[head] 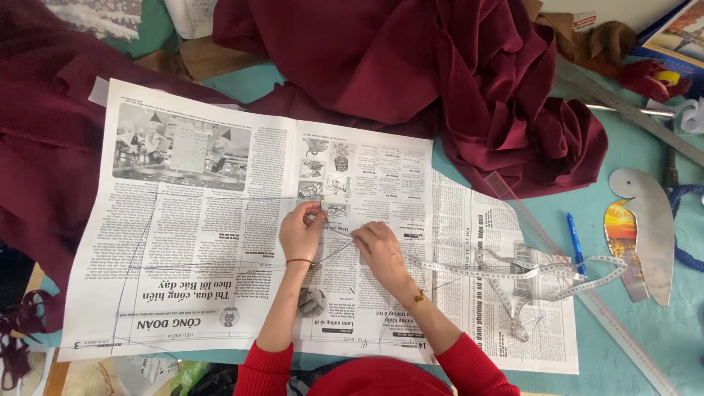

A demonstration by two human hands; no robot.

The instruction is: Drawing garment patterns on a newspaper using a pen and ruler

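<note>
A newspaper sheet [198, 242] with drawn pen lines lies spread on a teal table. My left hand [299, 233] pinches the end of a white measuring tape [484, 273] near the middle fold of the paper. Just to its right, my right hand [380, 248] holds the same tape down on the paper. A short stretch of tape runs taut between the two hands. The rest of the tape trails off to the right in loose loops. Both arms wear red sleeves.
Dark red fabric [455, 73] is heaped across the top and left of the table. A blue pen [576, 242], a long clear ruler [587, 293] and a curved metal template [653, 227] lie to the right. A metal ruler [631, 110] lies at the top right.
</note>
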